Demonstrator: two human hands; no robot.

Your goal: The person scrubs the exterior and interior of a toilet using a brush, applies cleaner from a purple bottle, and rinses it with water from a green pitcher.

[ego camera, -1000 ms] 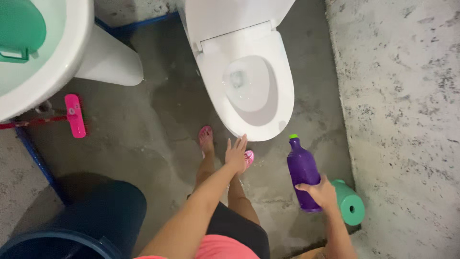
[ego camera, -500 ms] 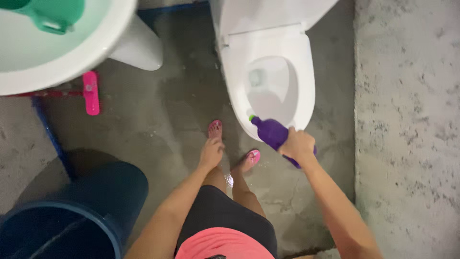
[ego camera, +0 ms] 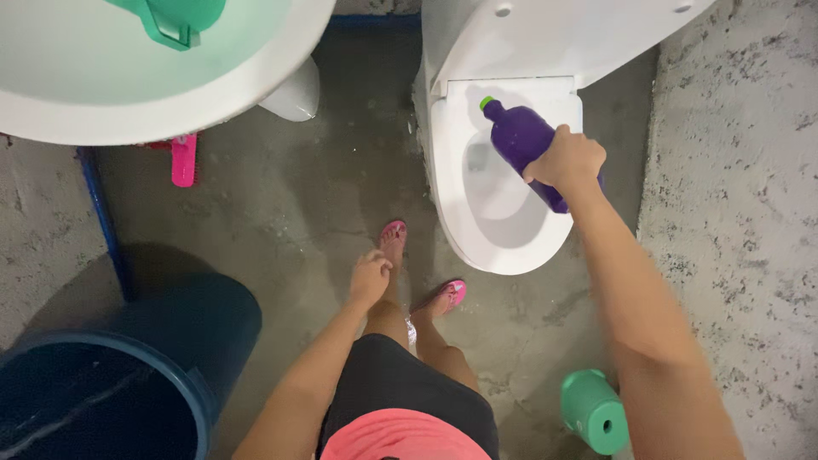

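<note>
My right hand (ego camera: 567,158) grips a purple bottle (ego camera: 521,139) with a green cap, held tilted over the open bowl of a white toilet (ego camera: 452,204), cap pointing up-left toward the raised lid. My left hand (ego camera: 370,279) hangs loosely curled above my knee, holding nothing, beside my feet in pink sandals (ego camera: 449,295).
A white washbasin (ego camera: 213,94) with a green scoop (ego camera: 175,17) in it fills the upper left. A pink brush (ego camera: 183,159) lies on the wet concrete floor beneath it. A dark blue bucket (ego camera: 128,375) stands lower left. A green roll-shaped object (ego camera: 594,411) lies by the rough wall, lower right.
My right hand has carried the purple bottle up from the toilet's front rim to over the bowl. The view has shifted forward. My left hand has curled a little.
</note>
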